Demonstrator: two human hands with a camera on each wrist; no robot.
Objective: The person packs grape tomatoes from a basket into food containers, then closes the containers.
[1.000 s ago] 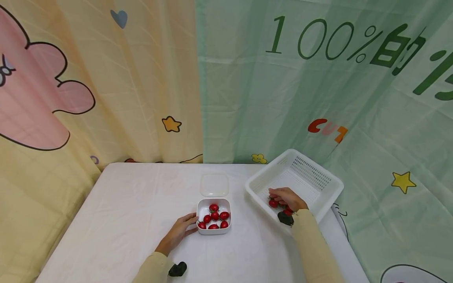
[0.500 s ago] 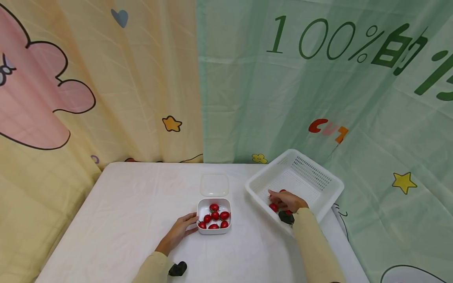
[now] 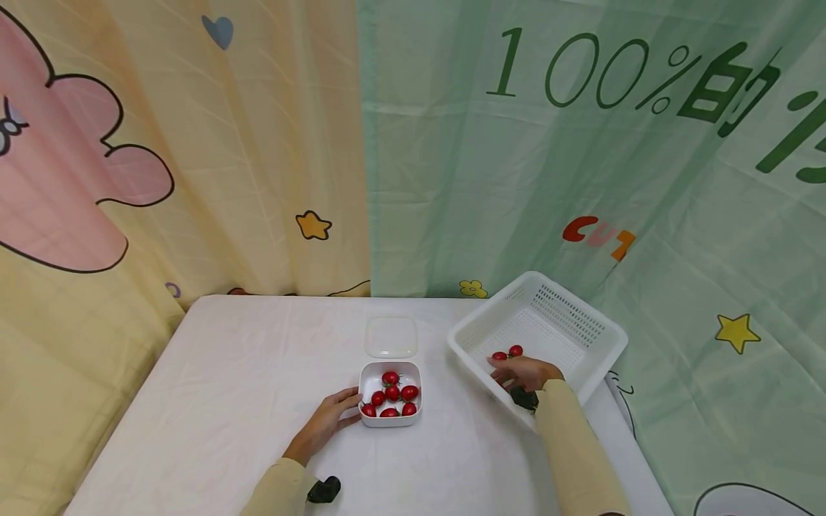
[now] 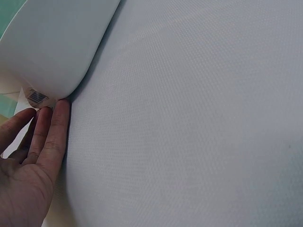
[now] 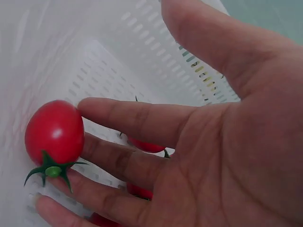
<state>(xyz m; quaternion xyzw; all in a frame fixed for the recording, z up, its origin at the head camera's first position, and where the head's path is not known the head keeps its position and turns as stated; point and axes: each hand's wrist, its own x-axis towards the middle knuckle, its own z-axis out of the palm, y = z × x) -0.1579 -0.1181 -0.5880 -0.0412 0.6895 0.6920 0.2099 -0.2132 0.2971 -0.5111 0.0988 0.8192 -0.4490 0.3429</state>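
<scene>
Table: covered with a white woven cloth [image 3: 213, 401].
Basket: a white rectangular plastic basket with slotted walls [image 3: 548, 326], set askew at the table's right.
Box: a small white square container with rounded corners [image 3: 390, 422], left of the basket and well apart from it.
Lid: a clear, flat, rounded-square lid [image 3: 391, 338], lying just behind the container.
Left hand: the left hand [image 3: 324, 426] rests straight fingertips against the container's left side, clasping nothing.
Right hand: the right hand [image 3: 525, 373] is inside the basket, fingers extended and thumb raised away from them; no clenched grip.
Tomato at the fingers: a glossy red oval tomato with a green star-shaped calyx [image 5: 54, 135] sits at the index fingertip, overlapping the middle fingertip, outside the thumb's reach.
Other tomatoes: seven red ones [image 3: 409, 393] in the container; more [image 3: 515, 350] beyond the right fingers.
</scene>
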